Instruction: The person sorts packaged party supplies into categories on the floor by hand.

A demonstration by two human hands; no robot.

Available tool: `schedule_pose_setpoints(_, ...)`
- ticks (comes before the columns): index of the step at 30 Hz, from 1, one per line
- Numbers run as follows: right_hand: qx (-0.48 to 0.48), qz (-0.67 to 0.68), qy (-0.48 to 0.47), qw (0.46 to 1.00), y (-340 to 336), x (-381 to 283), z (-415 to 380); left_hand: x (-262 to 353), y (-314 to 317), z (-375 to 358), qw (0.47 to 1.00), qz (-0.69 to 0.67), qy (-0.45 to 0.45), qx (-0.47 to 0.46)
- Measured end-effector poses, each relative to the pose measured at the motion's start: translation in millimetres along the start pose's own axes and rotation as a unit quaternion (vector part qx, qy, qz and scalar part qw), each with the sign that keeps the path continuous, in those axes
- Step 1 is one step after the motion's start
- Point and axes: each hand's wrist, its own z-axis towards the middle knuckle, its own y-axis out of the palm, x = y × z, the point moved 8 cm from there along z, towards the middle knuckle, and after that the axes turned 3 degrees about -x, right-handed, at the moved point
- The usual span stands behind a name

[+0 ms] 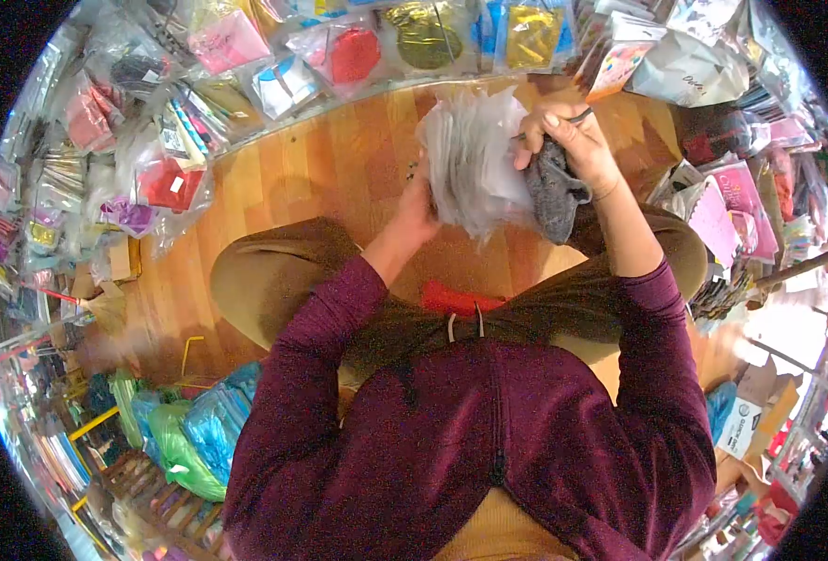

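Note:
A thick stack of clear plastic bags (477,164) is held up in front of me, above the wooden floor. My left hand (417,208) grips its left edge, with most of the fingers hidden behind the plastic. At the stack's right side, my right hand (571,142) is closed on a dark grey cloth (556,201), which hangs down from the fingers. The fingertips of that hand are right at the edge of the bags. A red object (456,296) lies by my lap, below the stack.
Packaged goods in clear wrappers, such as a red packet (355,54) and a gold one (533,37), line the far side. Pink paper bags (746,201) stand to the right. Green and blue plastic bags (189,449) lie lower left. An open cardboard box (760,411) sits lower right.

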Motion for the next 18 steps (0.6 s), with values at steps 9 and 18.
schedule_pose_setpoints(9,0.107,-0.092,-0.063,0.988,-13,-23,1,10,24,8,0.937,0.252,0.19,-0.152)
schedule_pose_setpoints(18,0.286,-0.182,-0.133,0.931,19,-73,-23,6,22,-3,0.967,0.049,0.195,-0.157)
